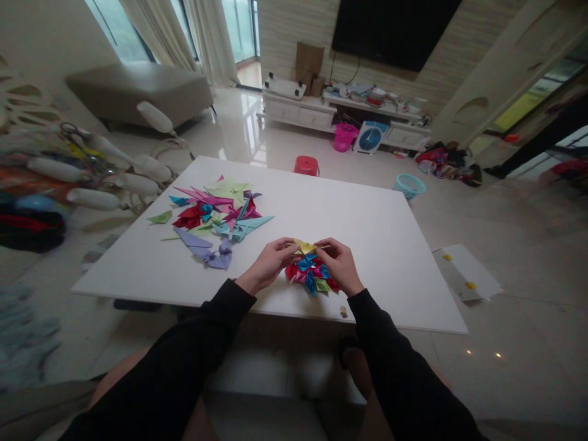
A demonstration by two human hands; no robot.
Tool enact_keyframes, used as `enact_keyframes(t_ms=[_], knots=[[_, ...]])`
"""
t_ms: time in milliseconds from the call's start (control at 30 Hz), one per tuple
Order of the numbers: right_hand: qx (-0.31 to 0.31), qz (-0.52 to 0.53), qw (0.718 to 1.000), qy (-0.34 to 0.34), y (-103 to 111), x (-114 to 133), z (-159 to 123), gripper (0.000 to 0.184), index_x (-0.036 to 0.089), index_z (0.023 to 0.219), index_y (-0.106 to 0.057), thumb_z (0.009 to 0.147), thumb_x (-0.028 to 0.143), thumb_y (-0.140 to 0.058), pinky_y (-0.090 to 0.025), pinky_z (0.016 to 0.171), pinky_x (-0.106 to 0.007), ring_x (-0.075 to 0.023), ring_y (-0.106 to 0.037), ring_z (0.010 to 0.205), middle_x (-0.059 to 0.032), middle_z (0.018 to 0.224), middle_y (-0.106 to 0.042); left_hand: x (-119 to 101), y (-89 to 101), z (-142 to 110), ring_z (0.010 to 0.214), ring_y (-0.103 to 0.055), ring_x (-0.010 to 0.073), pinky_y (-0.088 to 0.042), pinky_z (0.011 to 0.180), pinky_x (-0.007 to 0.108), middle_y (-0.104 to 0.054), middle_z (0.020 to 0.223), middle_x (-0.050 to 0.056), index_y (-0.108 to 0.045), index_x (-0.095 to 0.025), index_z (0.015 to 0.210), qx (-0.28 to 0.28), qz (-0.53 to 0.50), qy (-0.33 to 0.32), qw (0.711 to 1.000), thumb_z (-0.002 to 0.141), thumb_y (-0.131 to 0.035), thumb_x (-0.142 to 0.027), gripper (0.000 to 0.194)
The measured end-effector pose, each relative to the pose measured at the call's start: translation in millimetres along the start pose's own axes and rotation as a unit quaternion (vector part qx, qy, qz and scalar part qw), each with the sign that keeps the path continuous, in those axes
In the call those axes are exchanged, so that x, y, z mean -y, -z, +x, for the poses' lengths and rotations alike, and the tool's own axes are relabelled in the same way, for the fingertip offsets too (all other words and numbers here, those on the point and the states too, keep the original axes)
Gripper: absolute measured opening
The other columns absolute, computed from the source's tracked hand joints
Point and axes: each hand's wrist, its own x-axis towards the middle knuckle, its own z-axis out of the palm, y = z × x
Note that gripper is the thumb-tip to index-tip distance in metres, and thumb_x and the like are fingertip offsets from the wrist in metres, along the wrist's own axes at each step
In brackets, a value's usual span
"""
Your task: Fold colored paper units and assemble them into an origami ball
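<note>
A small folded yellow paper piece (305, 247) is held between my two hands, just above the white table. My left hand (272, 262) pinches its left side, and my right hand (337, 263) pinches its right side. Right below and partly hidden by my fingers lies a cluster of small folded papers (311, 282) in blue, red, pink and green. Farther left on the table spreads a larger pile of folded paper shapes (215, 211) in pink, green, red and teal. A purple folded paper (195, 241) lies at that pile's near side.
The white table (367, 245) extends around my hands, its near edge close to my body. A tiny object (343, 312) sits at that edge. Beyond stand a red stool (306, 165) and a light-blue basket (410, 185). White boards (468, 272) lie on the floor at right.
</note>
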Motion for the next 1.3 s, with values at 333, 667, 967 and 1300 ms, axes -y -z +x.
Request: enact_keyframes(t_ms=[333,667,967,1300], knots=[[0.024,-0.055,0.996,0.065,1,4,-1,0.014,0.020,0.088,-0.075,0.088,0.033,-0.069,-0.057,0.077,-0.034,-0.0211,-0.071,0.084,-0.0064,0.091,-0.076,5,-3.2,3,0.084,-0.071,0.0176,-0.057,0.081,0.031,-0.074,0.093,0.009,-0.071,-0.011,0.096,-0.001,0.053,-0.034,0.998,0.067,-0.090,-0.031,0.040],[0.017,-0.176,0.975,0.133,1,8,-6,0.013,0.021,0.094,-0.071,0.085,0.031,-0.074,-0.056,0.067,-0.030,-0.0181,-0.066,0.081,-0.0050,0.094,-0.067,6,-3.6,0,0.089,-0.071,0.0204,-0.056,0.090,0.037,-0.076,0.097,0.009,-0.073,-0.013,0.095,-0.013,0.192,-0.113,0.975,0.068,-0.087,-0.028,0.033],[0.023,-0.266,0.951,0.156,-1,1,-5,0.004,0.023,0.085,-0.072,0.088,0.023,-0.069,-0.051,0.078,-0.034,-0.0204,-0.061,0.086,-0.0047,0.090,-0.064,9,-6.3,0,0.089,-0.072,0.0211,-0.056,0.092,0.039,-0.076,0.093,0.009,-0.072,-0.013,0.097,-0.003,0.172,-0.095,0.980,0.067,-0.088,-0.024,0.035],[0.012,-0.319,0.930,0.181,-5,5,-8,0.012,0.023,0.079,-0.067,0.091,0.023,-0.065,-0.047,0.077,-0.034,-0.0214,-0.058,0.085,-0.0052,0.086,-0.061,9,-10.2,-4,0.079,-0.072,0.0192,-0.056,0.078,0.032,-0.076,0.085,0.009,-0.067,-0.013,0.100,-0.015,0.125,-0.044,0.991,0.066,-0.089,-0.021,0.041]])
